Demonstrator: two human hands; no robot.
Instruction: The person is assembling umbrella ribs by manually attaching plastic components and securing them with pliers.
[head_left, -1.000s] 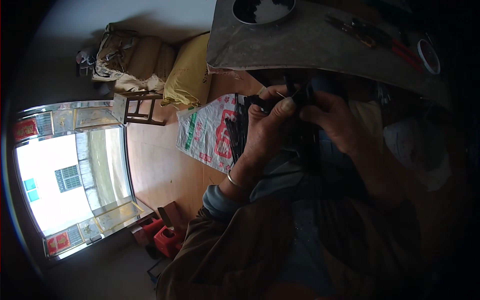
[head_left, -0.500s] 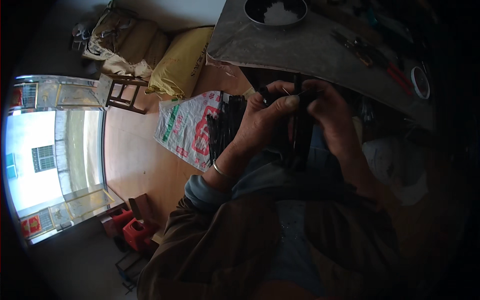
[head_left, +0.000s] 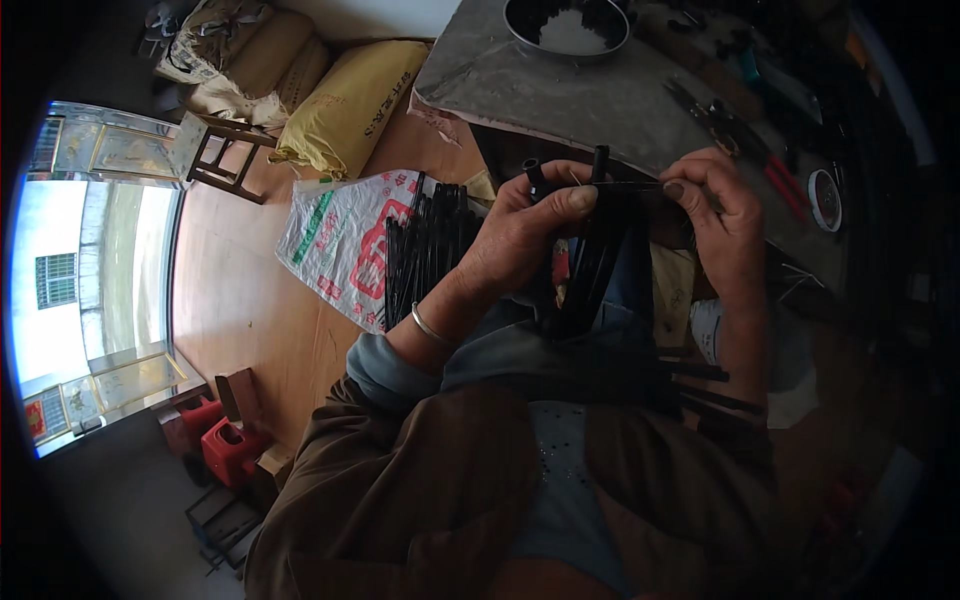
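Observation:
My left hand (head_left: 525,225), with a bangle on its wrist, is closed around slim black tubes (head_left: 597,250), its thumb pressing near their upper part. A thin thread or wire (head_left: 630,184) runs from under that thumb to my right hand (head_left: 722,210). There the thumb and forefinger pinch its far end, well apart from the left hand. A shorter black tube end (head_left: 533,178) sticks up beside the left fingers. Below the left hand shows a small red item (head_left: 560,265), partly hidden. More black rods (head_left: 425,245) lie bundled on a white printed woven sack (head_left: 325,250).
Above my hands stands a grey table (head_left: 500,90) bearing a dark bowl (head_left: 625,40) of white material, red-handled pliers (head_left: 785,190) and a round white-rimmed lid (head_left: 825,200). Left are a yellow sack (head_left: 345,110), a wooden stool (head_left: 228,160) and a red plastic stool (head_left: 232,450).
My right hand has moved away to the right from the left hand, drawing the thread or wire out straight. The left hand keeps its hold on the tubes. The view has shifted slightly.

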